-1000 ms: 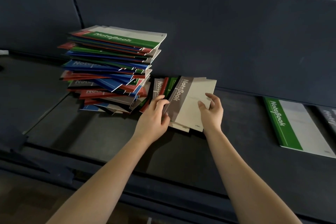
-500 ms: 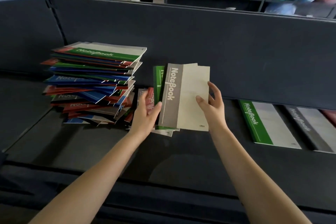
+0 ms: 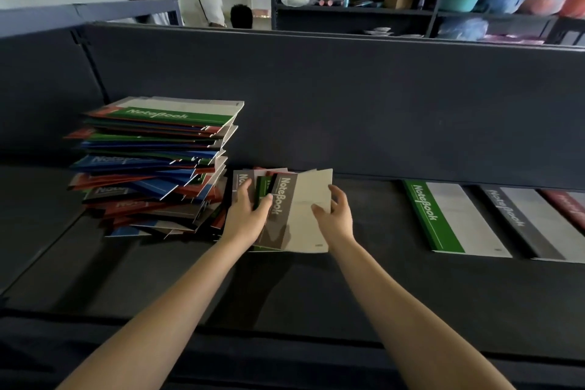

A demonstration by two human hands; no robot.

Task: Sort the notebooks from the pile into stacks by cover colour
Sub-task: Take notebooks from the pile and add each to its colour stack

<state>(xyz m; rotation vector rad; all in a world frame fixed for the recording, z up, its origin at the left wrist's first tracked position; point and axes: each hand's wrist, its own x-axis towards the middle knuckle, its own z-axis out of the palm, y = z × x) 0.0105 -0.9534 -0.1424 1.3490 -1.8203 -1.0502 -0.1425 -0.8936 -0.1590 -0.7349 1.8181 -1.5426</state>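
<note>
A tall, untidy pile of notebooks (image 3: 152, 165) with green, blue, red and grey covers stands at the left on the dark surface. Just right of it lies a small fanned batch with a grey notebook (image 3: 305, 215) on top and a green cover (image 3: 262, 188) showing under it. My left hand (image 3: 250, 215) grips the batch's left side, thumb on the grey spine. My right hand (image 3: 337, 215) pinches the grey notebook's right edge. Further right lie a green notebook (image 3: 456, 222), a grey one (image 3: 535, 228) and a red one (image 3: 566, 206), side by side.
A dark padded wall (image 3: 348, 104) rises straight behind the notebooks. The surface's front edge (image 3: 285, 336) runs across below my forearms. Beyond the wall are shelves (image 3: 364, 6) with goods, and people (image 3: 209, 0) standing.
The batch, held up and tilted half a second ago, has come down flat onto the surface beside the pile. Both hands stayed on it. The view has tilted up.
</note>
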